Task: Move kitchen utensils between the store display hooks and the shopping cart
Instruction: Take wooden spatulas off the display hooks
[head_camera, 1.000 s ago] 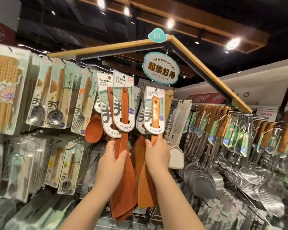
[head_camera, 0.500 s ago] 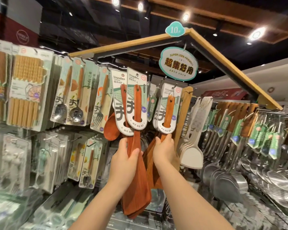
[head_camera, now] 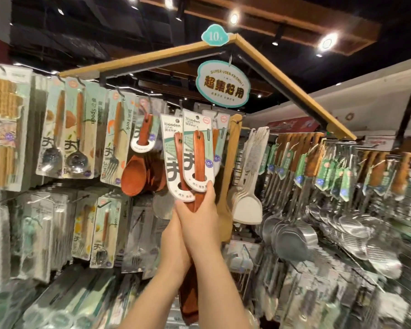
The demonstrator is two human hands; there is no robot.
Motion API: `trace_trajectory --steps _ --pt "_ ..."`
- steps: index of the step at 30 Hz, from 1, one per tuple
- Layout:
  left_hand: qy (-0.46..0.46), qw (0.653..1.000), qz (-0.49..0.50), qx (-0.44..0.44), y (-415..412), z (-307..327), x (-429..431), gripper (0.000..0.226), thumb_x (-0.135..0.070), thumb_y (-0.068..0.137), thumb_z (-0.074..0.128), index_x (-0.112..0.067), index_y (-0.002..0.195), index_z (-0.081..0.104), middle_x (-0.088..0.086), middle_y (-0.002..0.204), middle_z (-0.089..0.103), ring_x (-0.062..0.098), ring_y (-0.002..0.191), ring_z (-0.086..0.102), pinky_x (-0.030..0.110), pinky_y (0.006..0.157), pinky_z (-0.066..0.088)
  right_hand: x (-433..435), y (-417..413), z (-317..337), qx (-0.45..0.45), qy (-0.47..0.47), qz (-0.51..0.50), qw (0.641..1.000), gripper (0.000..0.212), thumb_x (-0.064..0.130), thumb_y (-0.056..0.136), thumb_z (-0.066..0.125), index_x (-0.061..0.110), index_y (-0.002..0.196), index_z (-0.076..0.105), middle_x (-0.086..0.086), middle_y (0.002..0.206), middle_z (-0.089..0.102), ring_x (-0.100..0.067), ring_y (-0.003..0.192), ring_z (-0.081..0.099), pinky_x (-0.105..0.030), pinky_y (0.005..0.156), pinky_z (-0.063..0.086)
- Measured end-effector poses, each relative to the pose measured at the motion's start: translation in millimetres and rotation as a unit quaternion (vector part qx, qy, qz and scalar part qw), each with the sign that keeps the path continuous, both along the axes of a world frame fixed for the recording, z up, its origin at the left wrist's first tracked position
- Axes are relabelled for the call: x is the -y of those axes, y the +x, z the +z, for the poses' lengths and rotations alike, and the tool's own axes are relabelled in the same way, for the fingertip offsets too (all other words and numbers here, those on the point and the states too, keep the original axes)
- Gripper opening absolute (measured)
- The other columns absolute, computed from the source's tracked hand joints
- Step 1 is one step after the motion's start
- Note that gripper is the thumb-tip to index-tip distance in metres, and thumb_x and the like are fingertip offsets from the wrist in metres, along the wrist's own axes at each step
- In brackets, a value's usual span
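The rack (head_camera: 294,86) is filling the frame, its wooden top rail peaking at upper centre, with carded spoons (head_camera: 67,134) hanging at left and steel ladles (head_camera: 294,236) crowding the right side. I am facing its middle, arms raised from the bottom edge of the frame, both hands meeting at centre.

My right hand (head_camera: 201,222) is lying in front, curled closed around the necks of the spatulas (head_camera: 195,162), index finger pointing up against the lower edge of the front card. My left hand (head_camera: 173,236) is sitting just behind and below it, mostly covered; it seems to be wrapping the same bundle, though I cannot tell how tightly. The spatulas are standing upright at centre frame, their carded handles up among the hooks (head_camera: 183,108) and their blades running down behind my wrists toward the lower edge. Whether the card holes are on a hook or free of it, I cannot tell.

I am judging these as light and stiff: solid wood that will not flex. The wood is smooth, so two pieces pinched together may slide against each other. The cards are thin and could crease or tear at the hang hole if I am pulling at an angle. The neck just under the card is looking like the best place to hold them.
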State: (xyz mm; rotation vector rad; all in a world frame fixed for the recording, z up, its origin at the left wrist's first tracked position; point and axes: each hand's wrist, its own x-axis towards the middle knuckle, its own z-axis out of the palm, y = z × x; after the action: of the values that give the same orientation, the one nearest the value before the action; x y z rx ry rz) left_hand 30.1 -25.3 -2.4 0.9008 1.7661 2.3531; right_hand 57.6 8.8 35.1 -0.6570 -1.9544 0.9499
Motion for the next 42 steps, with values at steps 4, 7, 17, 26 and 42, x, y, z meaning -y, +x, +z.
trace_trajectory --steps 4,7,17,26,42 --pt "-0.034 0.999 -0.003 -0.038 10 -6 1 0.014 -0.024 0.097 0.045 -0.028 0.093 0.057 -0.008 0.093 0.067 0.008 0.086 0.058 0.026 0.073 0.042 -3 17 0 0.019 0.006 -0.014 1.0 0.079 0.032 0.088 0.061 0.031 0.15 0.013 0.003 0.139 0.048 -0.017 0.126 0.045 -0.023 0.095 0.034" --pt "-0.068 0.995 0.014 -0.067 11 -6 0 0.01 -0.023 0.094 0.048 -0.029 0.097 0.056 -0.009 0.091 0.066 0.011 0.086 0.059 0.028 0.07 0.043 -3 25 2 0.012 0.01 -0.006 1.0 0.074 0.028 0.09 0.06 0.033 0.15 0.016 0.006 0.138 0.048 -0.012 0.125 0.043 -0.017 0.088 0.03" --pt "-0.067 0.995 0.041 -0.069 6 0 3 0.009 -0.026 0.087 0.063 -0.028 0.086 0.054 -0.013 0.078 0.065 0.002 0.073 0.06 0.01 0.054 0.04 -10 15 -2 -0.051 0.023 0.011 0.998 0.062 0.023 0.094 0.056 0.042 0.145 0.027 0.015 0.127 0.053 0.001 0.11 0.046 -0.016 0.09 0.037" --pt "-0.036 0.994 0.099 -0.014 -20 -5 4 0.011 -0.019 0.091 0.056 -0.022 0.083 0.049 -0.002 0.061 0.064 0.02 0.073 0.063 0.039 0.074 0.047 -41 0 23 -0.056 0.079 -0.08 0.992 0.059 0.025 0.098 0.047 0.035 0.149 0.02 -0.002 0.136 0.051 -0.021 0.122 0.048 -0.028 0.09 0.036" --pt "-0.066 0.989 0.116 -0.069 -31 1 2 0.012 -0.021 0.091 0.057 -0.018 0.081 0.052 -0.002 0.064 0.064 0.0 0.068 0.057 0.012 0.058 0.036 -55 -15 10 -0.02 0.062 -0.099 0.993 0.059 0.026 0.099 0.045 0.038 0.149 0.016 -0.003 0.125 0.055 -0.021 0.116 0.051 -0.028 0.084 0.035"
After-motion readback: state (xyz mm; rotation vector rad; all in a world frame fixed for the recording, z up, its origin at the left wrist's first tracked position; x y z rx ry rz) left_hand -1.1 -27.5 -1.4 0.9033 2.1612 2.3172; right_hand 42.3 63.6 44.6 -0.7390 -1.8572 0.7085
